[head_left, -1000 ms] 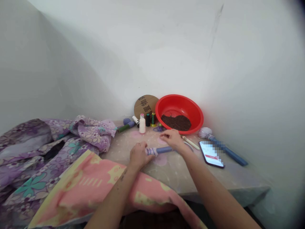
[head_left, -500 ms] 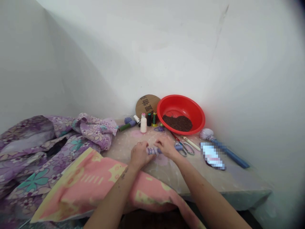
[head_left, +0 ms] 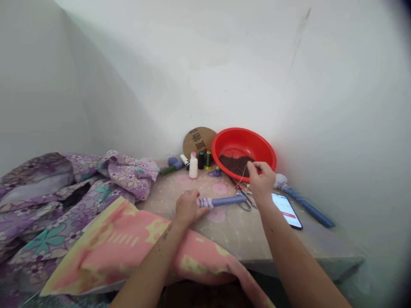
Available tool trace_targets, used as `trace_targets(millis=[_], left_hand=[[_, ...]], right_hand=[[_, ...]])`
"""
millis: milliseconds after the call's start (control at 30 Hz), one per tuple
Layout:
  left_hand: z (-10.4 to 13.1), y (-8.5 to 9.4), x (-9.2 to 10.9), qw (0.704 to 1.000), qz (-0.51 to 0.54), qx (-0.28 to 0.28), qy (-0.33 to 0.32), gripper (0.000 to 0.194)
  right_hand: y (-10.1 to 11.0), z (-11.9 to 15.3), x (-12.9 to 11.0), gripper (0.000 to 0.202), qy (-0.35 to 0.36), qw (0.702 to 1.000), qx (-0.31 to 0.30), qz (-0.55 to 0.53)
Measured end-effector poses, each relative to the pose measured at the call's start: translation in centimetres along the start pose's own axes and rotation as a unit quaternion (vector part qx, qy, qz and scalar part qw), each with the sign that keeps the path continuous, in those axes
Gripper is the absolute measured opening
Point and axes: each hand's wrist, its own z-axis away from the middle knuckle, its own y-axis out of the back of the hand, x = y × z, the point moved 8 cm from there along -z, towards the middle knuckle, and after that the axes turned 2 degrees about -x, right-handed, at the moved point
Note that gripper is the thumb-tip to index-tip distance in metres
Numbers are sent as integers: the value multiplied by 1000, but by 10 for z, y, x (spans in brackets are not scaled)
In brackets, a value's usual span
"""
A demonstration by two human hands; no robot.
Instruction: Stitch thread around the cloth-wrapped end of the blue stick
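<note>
My left hand [head_left: 187,206] is wrapped round the cloth-covered end of a blue tube [head_left: 228,200]. Patterned purple-and-white fabric [head_left: 204,202] is bound about that end, and the tube's bare length points right over the table. Up and to the right, my right hand [head_left: 262,179] pinches a thin thread [head_left: 244,172] in front of the red basin. The thread hangs in a curve down toward the tube; where it ends I cannot tell. Scissors [head_left: 245,204] lie under the tube's right tip, partly covered.
A red basin [head_left: 271,149] of dark grains leans by the wall beside a cardboard disc [head_left: 195,139]. A white thread spool [head_left: 193,167] stands with others nearby. A phone [head_left: 290,216] and another wrapped blue tube [head_left: 310,207] lie right. Floral cloth [head_left: 125,175] and pink cloth [head_left: 135,239] cover the left.
My right hand has moved from the wrapped tube up and right to the basin's front, drawing the thread out. My left hand has stayed on the tube.
</note>
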Motion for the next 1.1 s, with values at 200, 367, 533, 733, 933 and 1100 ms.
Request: trace_targets(millis=[200,367,533,733,933,1100], left_hand=[[1,1,0,1000,-9,0,2,51],[0,-1,0,1000,-21,12,-6,49],[1,1,3,998,-20,40,-32,47],[2,2,4,998,-15,53,-38,41],[4,5,6,996,-5,75,-57,42],[6,8,8,994,7,83,-77,44]], right_hand=[[-60,49,-16,22,54,960,-275,9],[-92,96,-22,20,76,907,-413,23],[-103,118,-17,15,59,894,-442,32],[-108,128,-21,13,74,894,-437,68],[-111,125,-20,10,91,907,-405,69],[-99,104,-16,13,77,945,-313,58]])
